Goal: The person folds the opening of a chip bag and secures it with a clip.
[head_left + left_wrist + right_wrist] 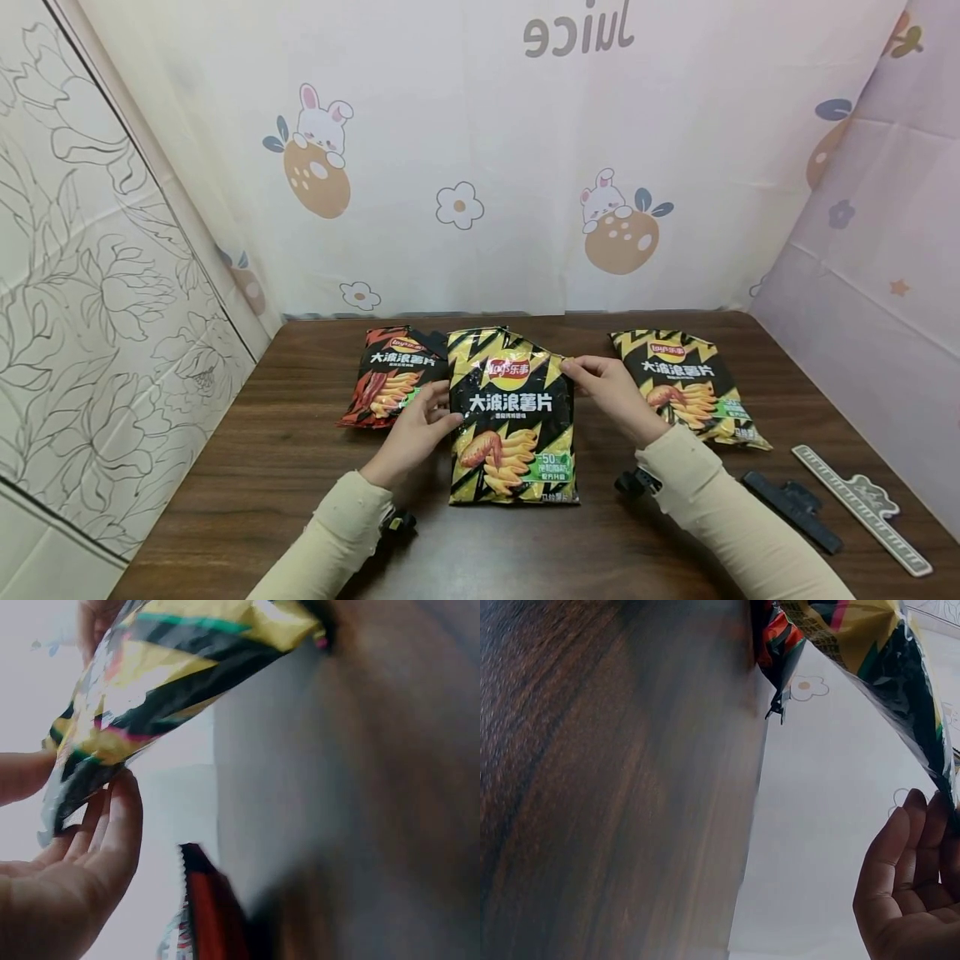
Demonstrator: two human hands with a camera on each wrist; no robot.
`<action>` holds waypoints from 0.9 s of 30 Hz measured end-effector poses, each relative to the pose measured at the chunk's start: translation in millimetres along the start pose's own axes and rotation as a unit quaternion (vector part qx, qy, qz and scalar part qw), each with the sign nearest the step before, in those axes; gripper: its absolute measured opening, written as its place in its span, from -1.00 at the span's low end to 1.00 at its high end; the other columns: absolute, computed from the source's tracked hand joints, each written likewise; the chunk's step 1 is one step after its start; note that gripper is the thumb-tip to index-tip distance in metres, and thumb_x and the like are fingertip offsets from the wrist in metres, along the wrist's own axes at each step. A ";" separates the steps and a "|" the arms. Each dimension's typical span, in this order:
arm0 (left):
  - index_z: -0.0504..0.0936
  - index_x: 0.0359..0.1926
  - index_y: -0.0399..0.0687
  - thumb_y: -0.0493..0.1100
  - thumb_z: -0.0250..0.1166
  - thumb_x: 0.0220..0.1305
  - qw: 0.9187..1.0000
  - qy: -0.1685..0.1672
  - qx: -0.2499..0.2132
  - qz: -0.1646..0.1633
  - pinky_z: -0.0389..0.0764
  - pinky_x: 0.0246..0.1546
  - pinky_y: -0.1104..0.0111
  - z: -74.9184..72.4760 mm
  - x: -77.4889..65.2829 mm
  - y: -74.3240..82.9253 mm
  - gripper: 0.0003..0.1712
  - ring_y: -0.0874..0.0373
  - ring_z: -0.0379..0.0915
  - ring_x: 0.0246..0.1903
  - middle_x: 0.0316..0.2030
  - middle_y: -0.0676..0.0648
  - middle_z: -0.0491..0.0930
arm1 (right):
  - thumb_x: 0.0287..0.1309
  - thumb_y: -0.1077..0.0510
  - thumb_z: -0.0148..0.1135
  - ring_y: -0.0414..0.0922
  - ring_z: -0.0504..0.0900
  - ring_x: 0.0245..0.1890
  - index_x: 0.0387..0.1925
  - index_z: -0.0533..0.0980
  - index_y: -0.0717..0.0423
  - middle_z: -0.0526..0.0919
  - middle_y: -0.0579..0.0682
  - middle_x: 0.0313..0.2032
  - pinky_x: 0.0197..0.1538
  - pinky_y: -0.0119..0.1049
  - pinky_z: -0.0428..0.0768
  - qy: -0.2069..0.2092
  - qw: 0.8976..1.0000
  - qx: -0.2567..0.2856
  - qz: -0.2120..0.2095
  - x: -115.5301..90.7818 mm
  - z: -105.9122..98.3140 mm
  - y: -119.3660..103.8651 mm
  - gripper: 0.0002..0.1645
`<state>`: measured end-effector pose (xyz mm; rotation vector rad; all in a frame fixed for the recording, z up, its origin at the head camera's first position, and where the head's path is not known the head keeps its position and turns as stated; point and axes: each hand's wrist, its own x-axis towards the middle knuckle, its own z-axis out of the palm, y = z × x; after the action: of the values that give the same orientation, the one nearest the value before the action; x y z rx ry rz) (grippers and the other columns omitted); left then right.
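Note:
A yellow-and-black bag of potato chips [517, 433] stands in the middle of the head view, its printed front toward me. My left hand [420, 429] holds its left edge, thumb in front and fingers behind, as the left wrist view also shows. At the upper right edge, my right hand [611, 392] pinches the bag. The top edge slopes down toward that hand. In the left wrist view the bag [172, 675] is tilted above the table. The right wrist view shows my right hand [911, 885] at the bag's dark edge [900, 682].
A red-and-black chip bag [390, 379] lies behind my left hand, a dark clip [433, 340] at its top. Another yellow-and-black chip bag [686, 387] lies at the right. A black bag clip [793, 510] and a pale bag clip [862, 508] rest near the table's right edge.

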<state>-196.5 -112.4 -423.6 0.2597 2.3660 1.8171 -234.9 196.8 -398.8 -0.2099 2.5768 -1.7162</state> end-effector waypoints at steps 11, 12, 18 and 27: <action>0.35 0.36 -0.14 -0.18 0.23 0.39 0.998 0.016 0.001 0.061 0.56 0.12 0.10 -20.0 3.3 24.0 -0.44 -0.14 0.43 0.24 0.32 -0.19 0.39 | 0.36 -0.11 0.15 -0.07 0.42 -0.45 -0.15 0.62 0.28 0.39 -0.10 -0.55 -0.24 -0.24 0.54 -0.002 1.000 0.007 0.002 -0.2 0.1 -0.9 -0.51; 0.34 0.36 -0.17 -0.19 0.22 0.39 0.998 0.016 0.001 0.068 0.55 0.13 0.10 -21.0 3.4 26.3 -0.44 -0.15 0.42 0.25 0.32 -0.19 0.38 | 0.36 -0.11 0.15 -0.07 0.41 -0.46 -0.15 0.62 0.28 0.38 -0.12 -0.56 -0.25 -0.25 0.53 -0.003 1.000 0.008 0.002 -0.4 0.1 -1.1 -0.51; 0.40 0.32 -0.10 -0.17 0.23 0.39 0.995 0.052 0.001 0.086 0.52 0.16 0.06 -24.7 5.0 37.1 -0.48 -0.08 0.44 0.24 0.30 -0.16 0.42 | 0.37 -0.11 0.15 -0.08 0.40 -0.46 -0.15 0.62 0.29 0.39 -0.10 -0.55 -0.26 -0.28 0.53 -0.004 1.000 0.014 0.002 -0.6 0.4 -0.8 -0.51; 0.42 0.32 -0.04 -0.13 0.24 0.38 0.984 0.083 0.015 0.156 0.45 0.25 0.07 -19.4 12.2 56.8 -0.48 -0.05 0.41 0.27 0.26 -0.16 0.47 | 0.37 -0.11 0.15 -0.15 0.38 -0.51 -0.18 0.61 0.29 0.36 -0.14 -0.59 -0.25 -0.27 0.54 -0.004 1.000 0.021 0.001 -0.8 0.7 -0.8 -0.51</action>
<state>-210.0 -113.6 -363.8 0.5287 2.5910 2.0069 -234.0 196.0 -398.3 -0.2120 2.5323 -1.7632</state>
